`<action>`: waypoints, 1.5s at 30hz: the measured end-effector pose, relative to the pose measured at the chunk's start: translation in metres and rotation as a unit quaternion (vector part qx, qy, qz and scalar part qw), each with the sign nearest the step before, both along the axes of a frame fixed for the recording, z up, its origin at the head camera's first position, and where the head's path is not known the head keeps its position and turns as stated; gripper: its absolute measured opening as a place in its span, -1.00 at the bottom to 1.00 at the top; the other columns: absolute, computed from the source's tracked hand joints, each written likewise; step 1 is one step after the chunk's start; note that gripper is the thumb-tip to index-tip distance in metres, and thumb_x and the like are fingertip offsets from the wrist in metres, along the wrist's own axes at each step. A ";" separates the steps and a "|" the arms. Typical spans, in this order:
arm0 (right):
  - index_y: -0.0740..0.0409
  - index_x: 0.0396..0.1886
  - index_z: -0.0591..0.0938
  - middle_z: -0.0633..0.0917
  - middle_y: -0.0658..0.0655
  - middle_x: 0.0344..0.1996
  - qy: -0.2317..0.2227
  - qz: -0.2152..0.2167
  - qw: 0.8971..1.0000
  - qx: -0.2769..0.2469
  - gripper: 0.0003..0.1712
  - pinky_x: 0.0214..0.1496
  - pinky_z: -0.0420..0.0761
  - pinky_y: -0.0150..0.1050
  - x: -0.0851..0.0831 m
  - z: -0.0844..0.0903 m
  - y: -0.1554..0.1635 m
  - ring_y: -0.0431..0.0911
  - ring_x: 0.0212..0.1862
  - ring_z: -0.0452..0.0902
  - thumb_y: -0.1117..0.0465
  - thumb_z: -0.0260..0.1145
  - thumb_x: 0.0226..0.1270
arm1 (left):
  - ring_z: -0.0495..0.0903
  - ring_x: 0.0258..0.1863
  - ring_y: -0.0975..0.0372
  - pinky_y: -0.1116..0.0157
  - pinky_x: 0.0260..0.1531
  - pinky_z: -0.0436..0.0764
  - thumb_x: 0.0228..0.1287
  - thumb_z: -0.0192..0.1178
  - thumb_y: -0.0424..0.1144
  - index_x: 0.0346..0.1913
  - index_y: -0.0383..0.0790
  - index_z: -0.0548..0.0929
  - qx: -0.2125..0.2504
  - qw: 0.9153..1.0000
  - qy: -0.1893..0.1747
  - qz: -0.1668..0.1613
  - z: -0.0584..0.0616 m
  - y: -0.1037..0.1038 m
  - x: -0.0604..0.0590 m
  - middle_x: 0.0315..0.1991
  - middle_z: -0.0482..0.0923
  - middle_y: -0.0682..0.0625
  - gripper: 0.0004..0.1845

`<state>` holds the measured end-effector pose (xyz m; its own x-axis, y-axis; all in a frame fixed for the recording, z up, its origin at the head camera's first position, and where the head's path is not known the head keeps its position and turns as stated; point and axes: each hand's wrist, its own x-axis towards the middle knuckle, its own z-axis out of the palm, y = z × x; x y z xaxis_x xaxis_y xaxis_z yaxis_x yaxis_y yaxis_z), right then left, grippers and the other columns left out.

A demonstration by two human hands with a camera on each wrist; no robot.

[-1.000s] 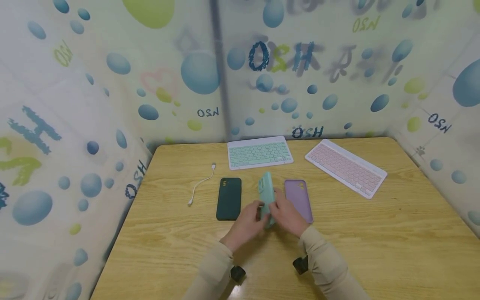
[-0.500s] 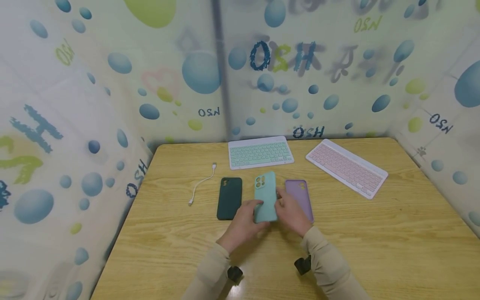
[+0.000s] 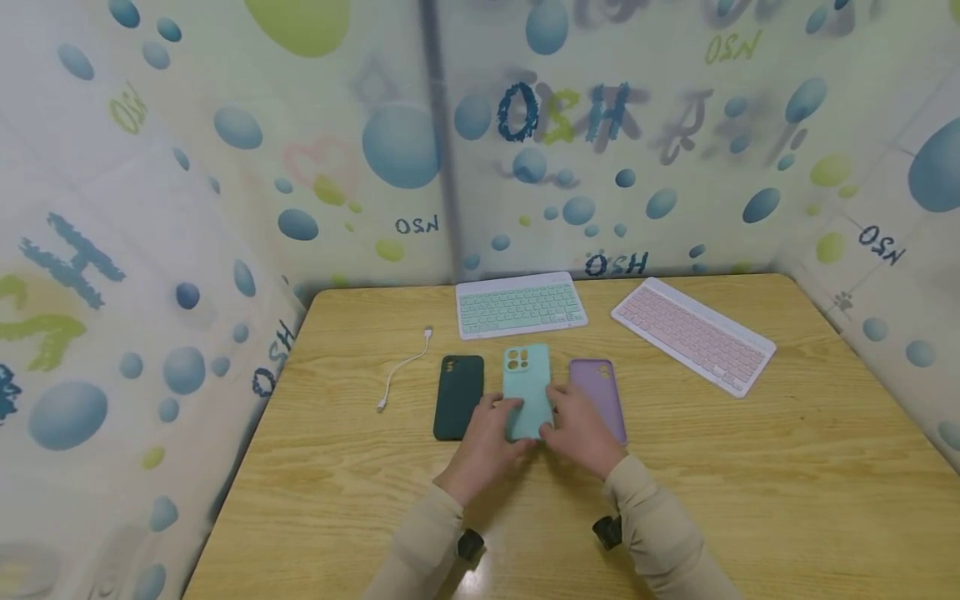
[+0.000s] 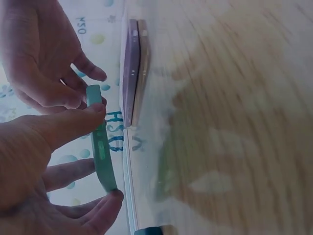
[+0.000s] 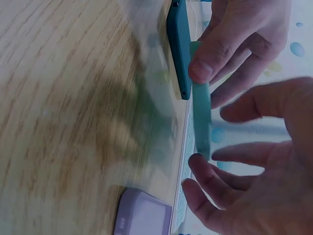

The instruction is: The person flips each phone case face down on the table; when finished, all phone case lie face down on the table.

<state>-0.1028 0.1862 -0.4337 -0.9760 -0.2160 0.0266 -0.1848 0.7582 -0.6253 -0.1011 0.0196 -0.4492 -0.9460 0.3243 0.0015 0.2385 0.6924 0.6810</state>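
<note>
While both hands (image 3: 532,433) pinch the teal phone case (image 3: 527,392) loosely by its edges just above the counter (image 3: 750,467), it could slip onto the purple case (image 3: 597,396).

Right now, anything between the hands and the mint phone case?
Nothing. Both the left hand and the right hand already hold the mint phone case by its lower end, with the dark green case and the purple case flanking it.

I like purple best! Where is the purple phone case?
In the head view, the purple phone case lies on the table, right of the mint case both hands hold.
</note>
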 end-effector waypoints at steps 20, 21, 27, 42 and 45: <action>0.58 0.21 0.45 0.47 0.55 0.21 -0.025 0.027 0.996 0.079 -0.16 0.25 0.48 0.17 0.001 -0.009 -0.001 0.33 0.22 0.45 0.28 0.58 -0.05 | 0.43 0.22 -0.12 0.00 0.20 0.49 0.11 0.45 -0.33 0.17 -0.44 0.56 -0.080 0.996 0.025 -0.045 -0.005 0.001 -0.005 0.23 0.41 -0.39 -0.45; 0.58 0.21 0.45 0.47 0.54 0.21 -0.025 0.026 0.996 0.082 -0.16 0.25 0.48 0.16 0.000 -0.010 -0.001 0.33 0.22 0.45 0.28 0.58 -0.05 | 0.43 0.22 -0.12 0.01 0.20 0.49 0.12 0.44 -0.33 0.18 -0.44 0.56 -0.081 0.995 0.025 -0.046 -0.005 0.001 -0.005 0.23 0.40 -0.38 -0.44; 0.57 0.23 0.44 0.46 0.53 0.23 -0.032 0.024 0.995 0.096 -0.17 0.28 0.46 0.17 -0.004 -0.015 -0.002 0.32 0.25 0.44 0.27 0.57 -0.02 | 0.41 0.21 -0.12 0.01 0.19 0.49 0.13 0.42 -0.38 0.19 -0.44 0.54 -0.084 0.995 0.023 -0.051 -0.008 0.002 -0.006 0.23 0.39 -0.38 -0.46; 0.55 0.17 0.49 0.52 0.52 0.15 -0.011 0.032 0.990 0.136 -0.26 0.19 0.53 0.16 -0.004 -0.016 -0.004 0.30 0.15 0.52 0.22 0.53 0.06 | 0.42 0.21 -0.11 0.01 0.19 0.48 0.18 0.35 -0.40 0.21 -0.46 0.53 -0.105 0.992 -0.004 -0.063 -0.008 0.004 -0.013 0.22 0.40 -0.35 -0.48; 0.54 0.18 0.48 0.52 0.52 0.14 -0.009 0.032 0.989 0.148 -0.25 0.18 0.54 0.15 -0.004 -0.016 -0.005 0.30 0.14 0.53 0.20 0.53 0.07 | 0.43 0.19 -0.11 0.01 0.18 0.48 0.17 0.36 -0.40 0.19 -0.45 0.55 -0.113 0.992 0.003 -0.065 -0.007 0.004 -0.014 0.20 0.41 -0.36 -0.50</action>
<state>-0.1067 0.1812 -0.4500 -0.9600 -0.2729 -0.0633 -0.2293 0.8952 -0.3822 -0.1151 0.0238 -0.4564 -0.8968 0.4353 -0.0793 0.3385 0.7904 0.5106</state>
